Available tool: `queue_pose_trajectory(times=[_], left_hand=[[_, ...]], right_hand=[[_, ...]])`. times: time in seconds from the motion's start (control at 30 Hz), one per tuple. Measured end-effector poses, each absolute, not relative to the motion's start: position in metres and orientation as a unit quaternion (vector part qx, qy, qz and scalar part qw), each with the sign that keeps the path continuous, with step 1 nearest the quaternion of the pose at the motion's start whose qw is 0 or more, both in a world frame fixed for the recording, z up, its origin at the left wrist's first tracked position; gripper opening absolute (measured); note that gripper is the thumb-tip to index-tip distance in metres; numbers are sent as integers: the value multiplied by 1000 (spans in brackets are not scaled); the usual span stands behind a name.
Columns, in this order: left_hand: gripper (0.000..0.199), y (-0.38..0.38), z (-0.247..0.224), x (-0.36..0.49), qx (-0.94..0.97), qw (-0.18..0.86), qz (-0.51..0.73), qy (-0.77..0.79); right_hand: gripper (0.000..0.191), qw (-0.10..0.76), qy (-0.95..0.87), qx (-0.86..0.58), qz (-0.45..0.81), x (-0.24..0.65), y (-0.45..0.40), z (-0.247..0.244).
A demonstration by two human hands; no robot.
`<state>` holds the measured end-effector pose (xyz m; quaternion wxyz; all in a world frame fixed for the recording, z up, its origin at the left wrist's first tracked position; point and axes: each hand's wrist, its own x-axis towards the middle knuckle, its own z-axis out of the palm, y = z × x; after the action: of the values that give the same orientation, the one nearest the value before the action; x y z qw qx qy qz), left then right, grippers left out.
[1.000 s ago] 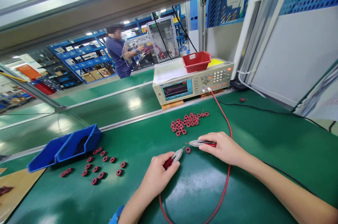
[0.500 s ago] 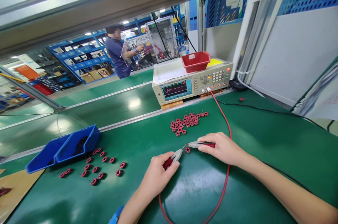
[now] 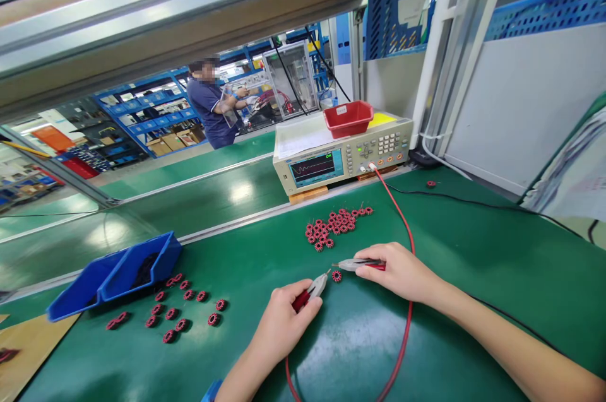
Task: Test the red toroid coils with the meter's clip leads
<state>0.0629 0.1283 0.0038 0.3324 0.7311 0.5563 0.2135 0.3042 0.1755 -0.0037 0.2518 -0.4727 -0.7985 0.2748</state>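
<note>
My left hand (image 3: 283, 320) is closed on a metal test clip (image 3: 317, 288) with a red grip, its tip pointing up and right. From the other side, my right hand (image 3: 400, 274) pinches a second test clip (image 3: 351, 264), also red-gripped. Between the two tips sits a small toroidal coil (image 3: 336, 276) wound in red, on the green bench. Its thin leads reach up to the clips; whether both are clamped is too small to tell. A red cable (image 3: 406, 326) loops below my hands and runs to the tester (image 3: 310, 165), whose screen reads OK in green.
Behind my hands lies a cluster of red coils (image 3: 337, 223); several more coils (image 3: 172, 313) are scattered at left beside a blue divided bin (image 3: 106, 291). A red tray (image 3: 348, 119) sits on the tester. Beyond the bench, a person (image 3: 211, 102) stands working.
The tester's screen has gone from a red NG to a green OK, and its trace looks different. The whole view has shifted slightly; my hands keep nearly the same pose around the coil.
</note>
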Motion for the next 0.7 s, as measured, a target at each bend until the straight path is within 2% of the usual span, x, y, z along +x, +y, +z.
queue_pose_trajectory(times=[0.7], left_hand=[[25,128,1,60,736,330,194,558]], right_hand=[[25,215,-828,-442,269,317,177,3]])
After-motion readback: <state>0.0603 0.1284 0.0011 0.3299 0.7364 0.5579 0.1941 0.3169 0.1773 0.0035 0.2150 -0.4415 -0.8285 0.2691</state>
